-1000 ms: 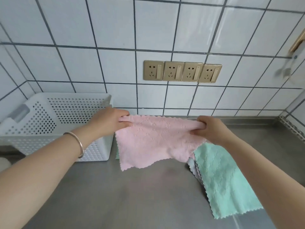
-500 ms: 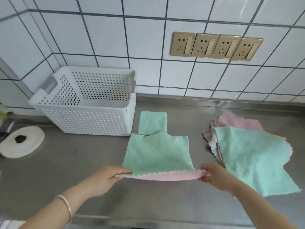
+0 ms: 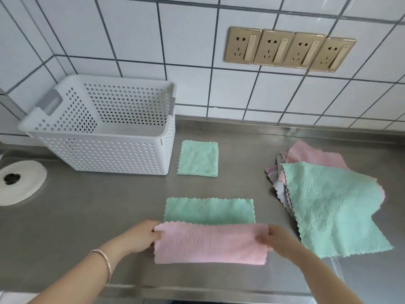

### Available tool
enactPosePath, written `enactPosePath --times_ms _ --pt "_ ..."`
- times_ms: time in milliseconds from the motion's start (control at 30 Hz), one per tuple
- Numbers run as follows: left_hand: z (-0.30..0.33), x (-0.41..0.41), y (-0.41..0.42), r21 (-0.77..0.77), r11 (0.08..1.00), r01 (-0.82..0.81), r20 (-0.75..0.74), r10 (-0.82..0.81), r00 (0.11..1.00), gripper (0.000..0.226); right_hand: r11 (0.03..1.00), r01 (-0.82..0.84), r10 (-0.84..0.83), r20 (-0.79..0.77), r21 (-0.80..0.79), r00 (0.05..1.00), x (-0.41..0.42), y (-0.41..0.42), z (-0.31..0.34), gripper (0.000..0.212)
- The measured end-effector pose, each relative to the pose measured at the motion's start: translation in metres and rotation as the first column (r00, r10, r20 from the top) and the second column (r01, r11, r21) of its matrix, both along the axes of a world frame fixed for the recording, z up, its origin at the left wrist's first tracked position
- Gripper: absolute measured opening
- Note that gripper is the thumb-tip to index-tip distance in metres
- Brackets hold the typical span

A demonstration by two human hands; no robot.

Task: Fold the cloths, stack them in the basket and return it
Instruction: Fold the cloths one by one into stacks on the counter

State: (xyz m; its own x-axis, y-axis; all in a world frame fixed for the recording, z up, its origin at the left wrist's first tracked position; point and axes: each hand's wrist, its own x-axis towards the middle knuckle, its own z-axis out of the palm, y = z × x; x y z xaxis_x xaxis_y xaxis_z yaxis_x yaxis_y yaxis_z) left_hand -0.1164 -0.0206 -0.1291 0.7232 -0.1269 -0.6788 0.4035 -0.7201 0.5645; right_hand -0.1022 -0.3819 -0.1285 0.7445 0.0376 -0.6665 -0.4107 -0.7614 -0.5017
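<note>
A two-sided cloth lies in front of me on the steel counter, its green side (image 3: 209, 210) flat and its pink side (image 3: 210, 243) turned over toward me. My left hand (image 3: 140, 235) pinches the left end of the pink fold and my right hand (image 3: 276, 240) pinches the right end. A small folded green cloth (image 3: 198, 158) lies beside the white perforated basket (image 3: 105, 150), whose inside shows no cloth. A loose pile of unfolded cloths (image 3: 328, 194), green on top with pink and grey beneath, lies to the right.
The tiled wall with a row of gold sockets (image 3: 289, 49) rises behind the counter. A white round lid (image 3: 19, 183) sits at the left by the basket. The counter's front edge (image 3: 197, 291) runs just below my forearms.
The pink cloth was held up by its top corners, then laid flat green side up. Now its near edge is lifted and folded over, showing pink. The view has tilted down.
</note>
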Motion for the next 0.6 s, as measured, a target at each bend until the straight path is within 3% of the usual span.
enactPosePath --times_ms 67,100,233,433,600 --pt "-0.002 0.009 -0.007 -0.085 0.968 -0.236 0.002 0.237 0.972 0.016 0.964 0.244 -0.250 0.049 0.102 0.967 0.007 0.006 -0.009 0.010" --pt "-0.004 0.014 -0.011 -0.084 0.953 -0.291 0.024 0.294 0.956 0.017 0.953 0.289 -0.296 0.088 0.090 0.951 0.010 0.010 -0.010 0.012" --pt "-0.018 0.029 -0.023 0.078 0.940 -0.331 0.168 0.315 0.934 0.022 0.951 0.310 -0.304 0.192 0.001 0.933 0.017 0.029 -0.016 0.012" --pt "-0.033 0.041 -0.029 0.224 0.913 -0.341 0.230 0.291 0.929 0.041 0.942 0.335 -0.322 0.262 -0.003 0.910 0.032 0.034 -0.026 0.004" --pt "-0.040 0.048 -0.033 0.323 0.893 -0.313 0.278 0.226 0.934 0.040 0.928 0.372 -0.351 0.267 -0.030 0.898 0.036 0.032 -0.035 0.011"
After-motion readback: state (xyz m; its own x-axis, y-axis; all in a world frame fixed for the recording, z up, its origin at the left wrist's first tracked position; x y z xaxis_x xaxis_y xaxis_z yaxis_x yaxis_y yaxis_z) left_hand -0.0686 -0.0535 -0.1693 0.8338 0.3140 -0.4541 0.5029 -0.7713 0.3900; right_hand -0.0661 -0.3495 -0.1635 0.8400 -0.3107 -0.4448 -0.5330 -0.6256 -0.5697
